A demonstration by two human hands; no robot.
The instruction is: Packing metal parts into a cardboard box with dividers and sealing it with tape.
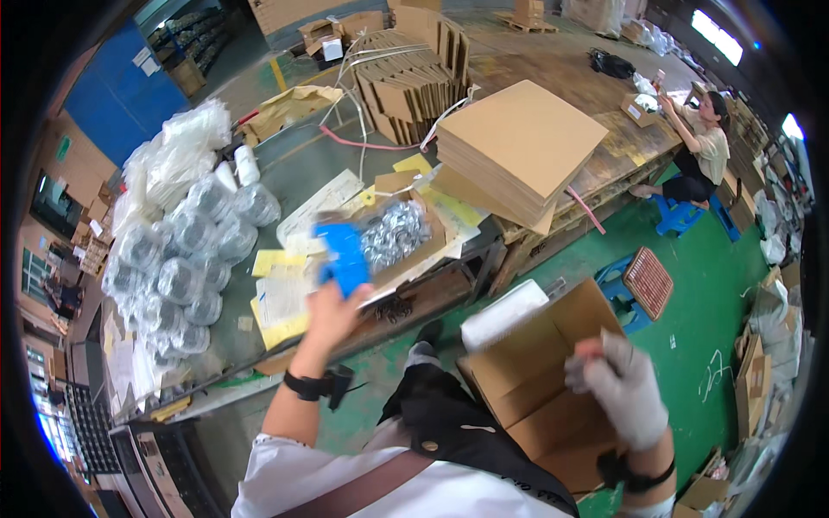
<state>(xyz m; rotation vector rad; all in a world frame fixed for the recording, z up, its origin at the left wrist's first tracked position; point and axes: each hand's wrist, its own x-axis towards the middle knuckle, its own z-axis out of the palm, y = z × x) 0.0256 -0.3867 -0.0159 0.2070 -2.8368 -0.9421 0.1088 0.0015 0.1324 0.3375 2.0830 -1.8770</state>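
Above the papers on the work table (237,298), the left hand (335,312) grasps a blue object (344,256), blurred, its kind unclear. To the right, the right hand (626,388), in a pale glove, is held with curled fingers over an open carton (527,367); whether it grips anything cannot be told. The blue object appears just left of a small box (420,256) filled with shiny, clear-wrapped pieces (393,233). Yellow and white papers (281,289) lie under and around these. A white box (505,315) stands beside the open carton. On the table's left side, a heap of round plastic-wrapped bundles (181,281); toward the back, a strapped bundle of folded cardboard (406,91); at the right, a stack of flat cardboard sheets (522,138). On the green floor (704,324), a blue stool (615,289) with a woven brown seat (648,283). At far right, a seated co-worker (704,142) handles something near a small carton (637,112).
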